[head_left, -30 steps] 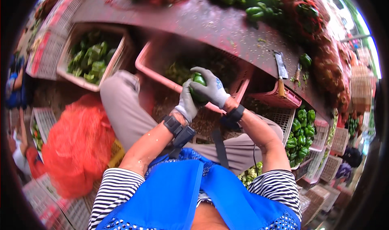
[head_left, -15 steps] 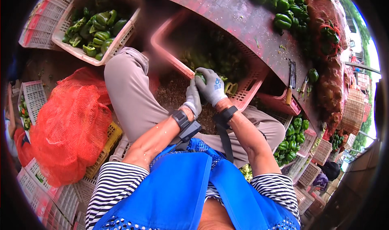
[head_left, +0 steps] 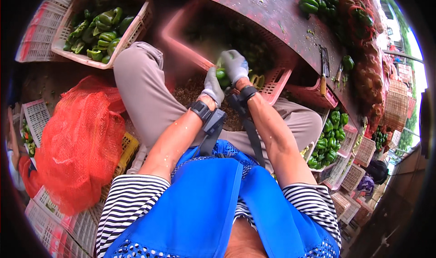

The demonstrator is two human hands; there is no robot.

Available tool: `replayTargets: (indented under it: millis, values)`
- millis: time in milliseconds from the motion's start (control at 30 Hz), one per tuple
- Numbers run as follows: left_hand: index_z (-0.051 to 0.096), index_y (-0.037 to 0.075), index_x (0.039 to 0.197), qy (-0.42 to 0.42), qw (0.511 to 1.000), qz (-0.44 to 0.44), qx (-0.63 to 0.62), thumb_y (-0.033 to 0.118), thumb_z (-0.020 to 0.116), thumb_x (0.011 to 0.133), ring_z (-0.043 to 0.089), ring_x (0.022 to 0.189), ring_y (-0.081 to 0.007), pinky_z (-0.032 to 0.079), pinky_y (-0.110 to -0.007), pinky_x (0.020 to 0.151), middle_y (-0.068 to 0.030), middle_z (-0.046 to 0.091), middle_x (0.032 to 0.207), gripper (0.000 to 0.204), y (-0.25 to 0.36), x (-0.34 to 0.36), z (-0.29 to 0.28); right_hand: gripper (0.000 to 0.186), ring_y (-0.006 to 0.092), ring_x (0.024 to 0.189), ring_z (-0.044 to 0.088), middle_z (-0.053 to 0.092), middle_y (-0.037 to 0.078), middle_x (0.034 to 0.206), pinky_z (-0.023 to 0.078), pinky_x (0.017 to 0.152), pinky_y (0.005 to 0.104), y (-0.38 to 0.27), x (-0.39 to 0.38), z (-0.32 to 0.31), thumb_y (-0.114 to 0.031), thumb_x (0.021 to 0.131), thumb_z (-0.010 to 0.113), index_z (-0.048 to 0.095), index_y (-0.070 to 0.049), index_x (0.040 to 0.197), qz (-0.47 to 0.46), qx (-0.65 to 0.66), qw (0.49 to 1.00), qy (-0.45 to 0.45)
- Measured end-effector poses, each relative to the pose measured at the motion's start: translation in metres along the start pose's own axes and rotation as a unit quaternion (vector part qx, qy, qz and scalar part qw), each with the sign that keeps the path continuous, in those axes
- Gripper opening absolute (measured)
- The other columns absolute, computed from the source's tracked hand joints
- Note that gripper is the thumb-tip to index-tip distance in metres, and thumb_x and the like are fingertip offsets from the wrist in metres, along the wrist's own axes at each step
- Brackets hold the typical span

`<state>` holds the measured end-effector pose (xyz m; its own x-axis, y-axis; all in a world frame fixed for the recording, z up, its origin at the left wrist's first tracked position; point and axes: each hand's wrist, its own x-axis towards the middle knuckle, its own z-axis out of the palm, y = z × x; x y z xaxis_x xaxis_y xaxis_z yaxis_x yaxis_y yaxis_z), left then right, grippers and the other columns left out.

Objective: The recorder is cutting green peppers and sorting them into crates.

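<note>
Both hands wear grey-white work gloves and meet at the near rim of a pink plastic crate (head_left: 188,51). A green bell pepper (head_left: 221,74) sits between them. Closed round its near left side is my left hand (head_left: 212,85). My right hand (head_left: 236,66) curls over its far right side, fingers bent and a little blurred; whether a small tool is in it I cannot make out. Inside the dim crate lie more peppers, and a cut pepper piece (head_left: 258,81) shows beside my right wrist.
A pale crate of green peppers (head_left: 102,33) stands far left, with a red mesh sack (head_left: 79,144) nearer. Across the far side runs a metal tabletop (head_left: 268,12), bearing a knife (head_left: 324,69) and whole peppers (head_left: 313,1). Another crate of peppers (head_left: 329,140) is right of my knee.
My right hand has lifted slightly and moved away from my left, exposing more of the pepper. My left hand has shifted slightly left. The whole view has tilted a little.
</note>
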<state>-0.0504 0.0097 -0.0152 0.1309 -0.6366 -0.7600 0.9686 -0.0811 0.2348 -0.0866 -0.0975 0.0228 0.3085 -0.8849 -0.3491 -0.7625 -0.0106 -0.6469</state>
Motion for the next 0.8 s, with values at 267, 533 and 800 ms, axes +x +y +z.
replayTargets:
  millis: [267,533,800]
  values:
    - [0.056,0.006,0.144,-0.280,0.956,0.011,0.088,0.020,0.060,0.101,0.069,0.115,-0.0208,0.058,-0.039,0.101,-0.0082,0.068,0.131,0.046,0.027,-0.092,0.022,0.029,0.0142,0.087,0.069,0.075,0.009,0.093,0.055,0.080,0.0314,-0.004,-0.072,-0.062,-0.027,0.096,0.067,0.073,-0.003,0.111,-0.158,0.327,0.922,0.134]
    - [0.060,0.002,0.135,-0.258,0.850,0.192,0.417,0.007,0.073,0.083,0.065,0.105,-0.0125,0.053,-0.028,0.095,-0.0044,0.068,0.117,0.054,0.017,-0.116,0.048,0.026,0.0208,0.076,0.070,0.072,0.007,0.090,0.059,0.068,0.0361,0.030,-0.059,-0.128,-0.031,0.100,0.062,0.072,-0.008,0.104,-0.027,0.574,0.818,-0.001]
    - [0.068,0.015,0.127,-0.090,0.445,0.418,0.787,0.024,0.086,0.075,0.066,0.119,-0.0357,0.052,-0.041,0.103,-0.0127,0.065,0.131,0.056,0.059,-0.086,0.115,0.037,0.0260,0.065,0.068,0.070,0.011,0.085,0.058,0.056,0.0427,0.049,-0.042,-0.183,-0.043,0.097,0.062,0.070,-0.008,0.100,0.007,0.690,0.723,0.031]
